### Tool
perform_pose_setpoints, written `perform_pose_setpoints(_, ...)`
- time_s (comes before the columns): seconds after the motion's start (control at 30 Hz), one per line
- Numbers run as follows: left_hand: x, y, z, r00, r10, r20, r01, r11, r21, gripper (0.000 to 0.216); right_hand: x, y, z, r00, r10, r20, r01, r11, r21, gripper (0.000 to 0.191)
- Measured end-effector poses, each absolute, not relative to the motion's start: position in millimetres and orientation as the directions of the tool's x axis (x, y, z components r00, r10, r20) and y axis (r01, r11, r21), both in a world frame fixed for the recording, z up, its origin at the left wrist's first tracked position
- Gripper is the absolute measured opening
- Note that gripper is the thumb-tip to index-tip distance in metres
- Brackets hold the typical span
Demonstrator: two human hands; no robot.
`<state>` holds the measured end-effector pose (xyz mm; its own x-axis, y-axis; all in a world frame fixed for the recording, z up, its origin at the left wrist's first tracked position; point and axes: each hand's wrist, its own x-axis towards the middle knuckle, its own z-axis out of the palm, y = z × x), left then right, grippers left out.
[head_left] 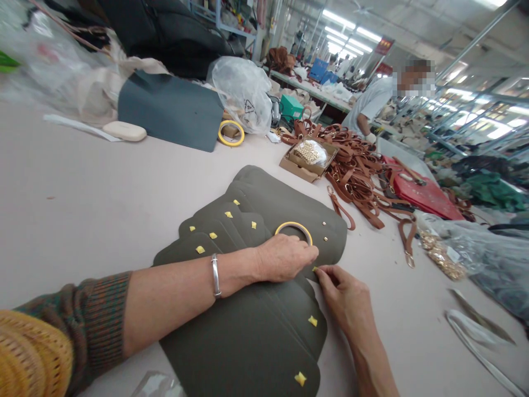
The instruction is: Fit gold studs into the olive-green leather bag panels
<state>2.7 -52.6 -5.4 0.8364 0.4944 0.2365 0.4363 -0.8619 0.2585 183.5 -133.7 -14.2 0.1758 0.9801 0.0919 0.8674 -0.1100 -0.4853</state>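
A fanned stack of olive-green leather panels (248,331) lies in front of me, each with small yellow tape squares (313,321). My left hand (285,256) rests curled on the stack, beside a roll of yellow tape (293,227) lying on the top panel. My right hand (345,298) pinches a small yellow tape piece at the edge of a panel, just under the left hand's fingertips. A silver bangle sits on my left wrist.
A cardboard box of gold hardware (308,157) and a heap of brown leather straps (359,171) lie beyond the panels. A red bag piece (425,196), a grey panel (171,110), another tape roll (230,133) and plastic bags surround them. A person (372,102) works at the far table.
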Motion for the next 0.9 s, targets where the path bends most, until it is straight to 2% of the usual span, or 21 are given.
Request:
perform_pose_setpoints(0.13,1,-52,0,0.835,0.495,0.24,0.426,-0.858,0.287,0.011,179,-130,-14,0.069,0.988,0.141,0.925,-0.011,-0.38,0.025)
perform_pose_setpoints(0.2,0,-51,2,0.826,0.496,0.267,0.417,-0.858,0.301,0.013,180,-128,-12,0.054,0.992,0.116,0.923,-0.005,-0.384,0.024)
perform_pose_setpoints(0.3,-1,-50,4,0.815,0.497,0.298,0.417,-0.86,0.296,0.014,183,-124,-7,0.077,0.997,-0.029,0.876,-0.082,-0.475,0.023)
perform_pose_setpoints(0.43,-2,-47,1,0.81,0.485,0.33,0.407,-0.87,0.28,0.015,189,-125,0,0.026,0.964,-0.265,0.797,-0.18,-0.577,0.022)
perform_pose_setpoints(0.53,-2,-46,-1,0.8,0.476,0.367,0.369,-0.871,0.325,0.019,190,-127,2,-0.011,0.94,-0.34,0.768,-0.211,-0.605,0.021)
perform_pose_setpoints(0.6,-2,-46,-2,0.793,0.468,0.389,0.336,-0.87,0.361,0.021,190,-130,1,0.02,0.965,-0.263,0.73,-0.194,-0.655,0.021)
perform_pose_setpoints(0.73,-1,-48,-2,0.769,0.5,0.398,0.354,-0.852,0.387,0.037,185,-133,-4,0.174,0.98,0.099,0.592,-0.024,-0.806,0.031)
perform_pose_setpoints(0.8,0,-50,-3,0.766,0.505,0.399,0.367,-0.852,0.374,0.042,181,-133,-6,0.161,0.958,0.236,0.605,0.093,-0.791,0.031)
perform_pose_setpoints(0.9,2,-52,-4,0.781,0.478,0.401,0.349,-0.867,0.354,0.04,176,-132,-8,0.066,0.916,0.397,0.713,0.235,-0.66,0.02)
